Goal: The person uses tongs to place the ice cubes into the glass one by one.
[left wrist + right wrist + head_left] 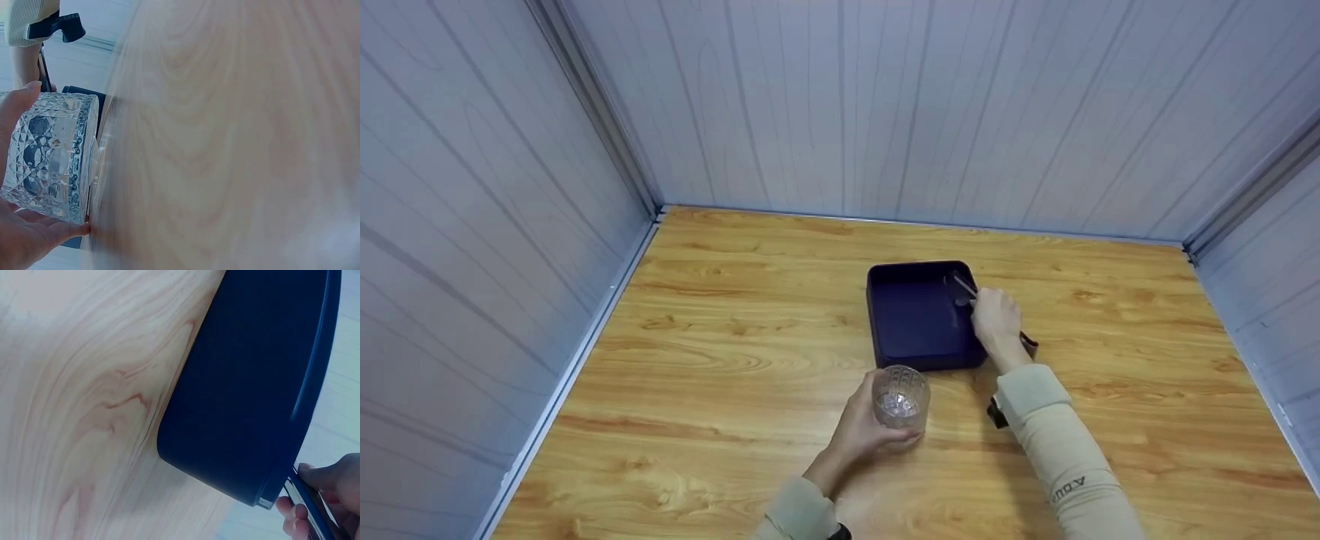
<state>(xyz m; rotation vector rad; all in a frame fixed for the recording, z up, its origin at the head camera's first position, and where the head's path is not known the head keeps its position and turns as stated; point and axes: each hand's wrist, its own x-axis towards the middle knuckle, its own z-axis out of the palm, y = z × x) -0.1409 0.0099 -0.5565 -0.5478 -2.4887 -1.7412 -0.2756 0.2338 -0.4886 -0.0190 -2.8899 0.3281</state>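
Note:
My left hand (858, 422) holds a clear cut-glass tumbler (903, 397) round its side, just in front of a dark blue square tray (926, 363). Diamond facets cover the glass (48, 154) in the left wrist view, with the thumb on one side and fingers on the other. My right hand (996, 321) grips metal tongs (308, 503) over the tray's right side. The tongs' tips reach down inside the tray, while their rear end (1029, 344) sticks out behind the hand. In the right wrist view the tray's outer wall (242, 394) fills the middle.
The wood-grain tabletop (720, 360) carries the tray. Pale panel walls (840, 112) stand at the back and both sides. Dark straps (997, 413) hang at the wrists below light sleeves (1065, 450).

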